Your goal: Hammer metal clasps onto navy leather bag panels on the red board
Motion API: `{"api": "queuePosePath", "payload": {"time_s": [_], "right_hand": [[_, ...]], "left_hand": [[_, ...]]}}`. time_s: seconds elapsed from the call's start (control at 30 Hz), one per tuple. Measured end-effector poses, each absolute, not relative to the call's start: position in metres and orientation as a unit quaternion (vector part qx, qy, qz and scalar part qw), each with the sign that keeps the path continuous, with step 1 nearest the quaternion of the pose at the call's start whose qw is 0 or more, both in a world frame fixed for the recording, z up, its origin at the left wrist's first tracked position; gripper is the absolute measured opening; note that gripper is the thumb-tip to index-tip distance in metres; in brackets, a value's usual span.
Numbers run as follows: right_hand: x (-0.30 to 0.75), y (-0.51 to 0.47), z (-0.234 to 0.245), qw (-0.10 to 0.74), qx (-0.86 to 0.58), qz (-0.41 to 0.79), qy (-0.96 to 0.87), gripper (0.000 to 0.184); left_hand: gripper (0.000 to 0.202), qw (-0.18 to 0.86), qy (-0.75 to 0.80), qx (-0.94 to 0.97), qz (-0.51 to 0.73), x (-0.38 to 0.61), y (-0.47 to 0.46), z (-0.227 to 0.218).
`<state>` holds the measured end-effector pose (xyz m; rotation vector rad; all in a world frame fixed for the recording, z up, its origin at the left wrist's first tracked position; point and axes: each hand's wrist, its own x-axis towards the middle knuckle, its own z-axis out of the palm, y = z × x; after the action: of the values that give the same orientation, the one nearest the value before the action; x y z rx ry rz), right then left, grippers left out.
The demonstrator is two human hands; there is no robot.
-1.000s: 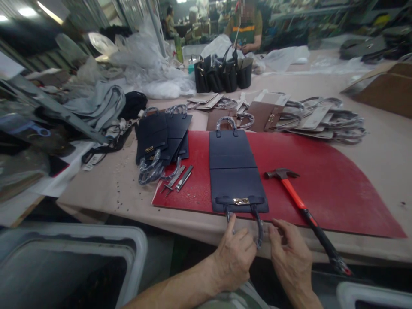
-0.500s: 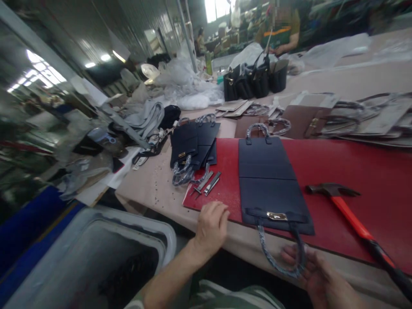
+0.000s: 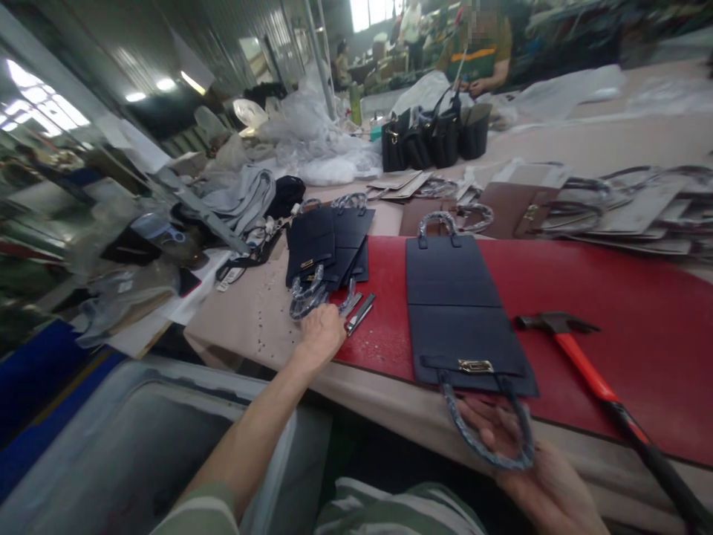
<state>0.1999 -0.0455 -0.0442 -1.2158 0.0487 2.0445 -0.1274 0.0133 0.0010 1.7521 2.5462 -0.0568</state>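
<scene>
Head: right hand [image 3: 541, 475] beneath handle [image 3: 482, 452]

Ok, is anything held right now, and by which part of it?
The right hand is at the near handle of the navy panel; whether it grips cannot be told. The left hand is by the metal tools; any hold there is hidden.

Left hand [image 3: 321, 332] outstretched, right hand [image 3: 500, 433] — palm up
</scene>
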Motion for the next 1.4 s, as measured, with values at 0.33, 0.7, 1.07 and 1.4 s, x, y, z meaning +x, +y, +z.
{"api": "queuePosePath", "payload": {"time_s": [0.33, 0.7, 1.07, 1.4], "right_hand": [[0.192, -0.049, -0.059, 0.362, -0.355, 0.845, -0.168, 0.072], [0.164, -0.034, -0.059, 0.438, -0.286, 0.837, -0.160, 0.054], [0.138, -0.031, -0.045, 0.407, -0.390, 0.804, -0.193, 0.036], [0.140, -0.031, -0.049, 0.390, -0.422, 0.788, -0.220, 0.042]], "left_hand": [[0.024, 0.158, 0.814, 0.557, -0.032, -0.147, 0.027, -0.001], [0.027, 0.561, 0.706, 0.375, 0.214, -0.173, 0.016, -0.001], [0.033, 0.666, 0.520, 0.228, 0.484, -0.098, -0.018, 0.004], [0.026, 0.499, 0.520, 0.453, 0.524, -0.048, 0.001, -0.010]]}}
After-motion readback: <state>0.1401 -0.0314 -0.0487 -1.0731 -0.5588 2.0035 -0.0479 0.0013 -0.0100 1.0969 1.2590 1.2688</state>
